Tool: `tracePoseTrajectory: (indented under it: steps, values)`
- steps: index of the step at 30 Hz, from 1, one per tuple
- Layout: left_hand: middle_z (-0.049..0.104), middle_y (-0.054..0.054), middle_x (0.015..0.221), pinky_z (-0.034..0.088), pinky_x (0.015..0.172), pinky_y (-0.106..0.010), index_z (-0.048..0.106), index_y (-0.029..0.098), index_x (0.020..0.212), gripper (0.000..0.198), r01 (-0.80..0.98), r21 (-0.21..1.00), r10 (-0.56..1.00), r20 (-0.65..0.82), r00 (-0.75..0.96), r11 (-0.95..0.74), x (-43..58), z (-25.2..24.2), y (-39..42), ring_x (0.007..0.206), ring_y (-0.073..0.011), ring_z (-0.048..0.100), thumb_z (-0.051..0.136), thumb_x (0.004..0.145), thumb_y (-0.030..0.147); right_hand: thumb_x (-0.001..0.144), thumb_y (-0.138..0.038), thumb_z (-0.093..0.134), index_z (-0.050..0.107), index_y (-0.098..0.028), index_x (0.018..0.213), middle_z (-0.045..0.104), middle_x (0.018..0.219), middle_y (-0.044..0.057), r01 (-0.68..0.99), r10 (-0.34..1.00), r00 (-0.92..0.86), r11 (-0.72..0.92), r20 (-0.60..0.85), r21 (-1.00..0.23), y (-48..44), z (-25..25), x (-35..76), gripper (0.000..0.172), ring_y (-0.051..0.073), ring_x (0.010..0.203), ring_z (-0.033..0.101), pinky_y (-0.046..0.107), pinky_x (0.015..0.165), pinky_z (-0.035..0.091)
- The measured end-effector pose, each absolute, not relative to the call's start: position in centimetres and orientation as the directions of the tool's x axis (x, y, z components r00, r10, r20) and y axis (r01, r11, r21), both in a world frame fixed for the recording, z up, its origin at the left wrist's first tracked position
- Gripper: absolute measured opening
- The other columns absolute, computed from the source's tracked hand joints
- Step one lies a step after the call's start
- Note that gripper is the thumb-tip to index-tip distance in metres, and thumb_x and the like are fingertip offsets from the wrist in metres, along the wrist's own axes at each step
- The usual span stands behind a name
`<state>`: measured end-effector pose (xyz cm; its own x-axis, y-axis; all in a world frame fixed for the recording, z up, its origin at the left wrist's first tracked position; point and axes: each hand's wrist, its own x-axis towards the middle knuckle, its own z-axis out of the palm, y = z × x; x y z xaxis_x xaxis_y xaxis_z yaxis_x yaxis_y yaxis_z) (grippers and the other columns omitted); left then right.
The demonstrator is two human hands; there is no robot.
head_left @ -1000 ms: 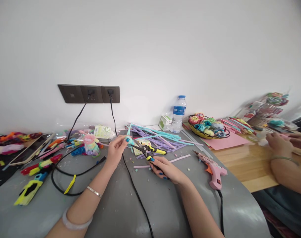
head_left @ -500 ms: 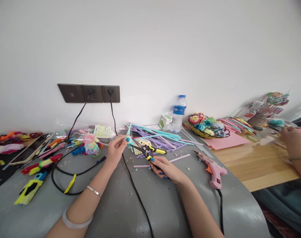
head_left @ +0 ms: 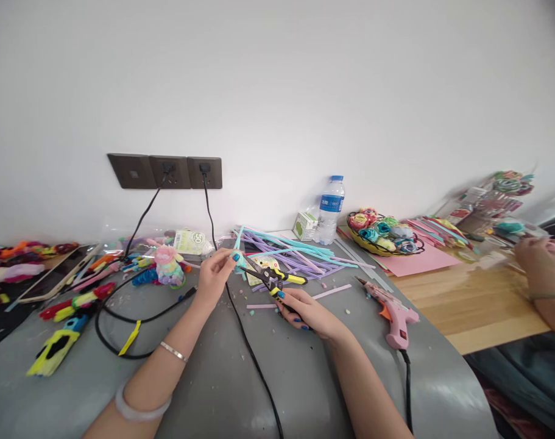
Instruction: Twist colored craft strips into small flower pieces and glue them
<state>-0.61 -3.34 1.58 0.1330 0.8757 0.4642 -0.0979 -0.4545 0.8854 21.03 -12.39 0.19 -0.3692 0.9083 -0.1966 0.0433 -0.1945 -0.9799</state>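
Note:
Between the fingertips of my left hand (head_left: 217, 274) is a small turquoise pipe-cleaner piece (head_left: 239, 261), with one strand pointing up. My right hand (head_left: 302, 310) grips yellow-and-black scissors (head_left: 273, 286) by one handle, while the other handle is swung apart from it. Their blades reach left to the turquoise piece; whether they touch it I cannot tell. Behind both hands lies a loose pile of purple and turquoise pipe cleaners (head_left: 300, 256). Single lilac pipe cleaners (head_left: 332, 291) rest on the grey table (head_left: 314, 378) near the scissors.
A pink glue gun (head_left: 393, 314) lies to the right, its cord running to the front edge. A black cable (head_left: 247, 338) crosses the middle. Behind stand a water bottle (head_left: 331, 210) and a basket of fuzzy flowers (head_left: 382, 244). Far right, another person's hands (head_left: 540, 262) work.
My hands, the scissors and the turquoise piece stay almost in place. The other person's hands at far right have shifted slightly.

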Motion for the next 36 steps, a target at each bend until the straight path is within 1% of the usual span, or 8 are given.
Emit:
tracePoseTrajectory:
  steps: [6, 19, 36]
  values:
    - [0.057, -0.002, 0.070, 0.034, 0.055, -0.024, 0.079, 0.020, 0.085, 0.027, -0.106, 0.884, 0.874, 0.467, 0.136, -0.455, -0.60, 1.40, -3.33, 0.060, -0.0122, 0.043, 0.069, 0.082, 0.045, 0.087, -0.062, 0.054, 0.047, -0.019, 0.072, 0.031, 0.051, -0.009, 0.031, 0.904, -0.376, -0.205, -0.202, -0.978, -12.35, 0.16, 21.07, 0.046, 0.006, 0.044, 0.020, 0.021, 0.041, 0.018]
    - [0.057, -0.003, 0.071, 0.034, 0.055, -0.025, 0.079, 0.019, 0.086, 0.028, -0.112, 0.886, 0.875, 0.463, 0.140, -0.451, -0.62, 1.26, -3.22, 0.061, -0.0127, 0.043, 0.068, 0.083, 0.045, 0.087, -0.062, 0.055, 0.047, -0.019, 0.072, 0.030, 0.051, -0.010, 0.014, 0.903, -0.376, -0.217, -0.206, -0.976, -12.35, 0.33, 20.99, 0.047, 0.006, 0.045, 0.020, 0.021, 0.040, 0.017]
    - [0.057, -0.003, 0.071, 0.034, 0.055, -0.025, 0.080, 0.020, 0.087, 0.027, -0.093, 0.890, 0.879, 0.456, 0.143, -0.446, -0.67, 1.12, -3.22, 0.061, -0.0128, 0.043, 0.067, 0.083, 0.044, 0.089, -0.060, 0.052, 0.047, -0.019, 0.072, 0.032, 0.051, -0.009, 0.044, 0.905, -0.372, -0.204, -0.206, -0.978, -12.43, 0.27, 21.09, 0.045, 0.006, 0.045, 0.021, 0.021, 0.041, 0.018]
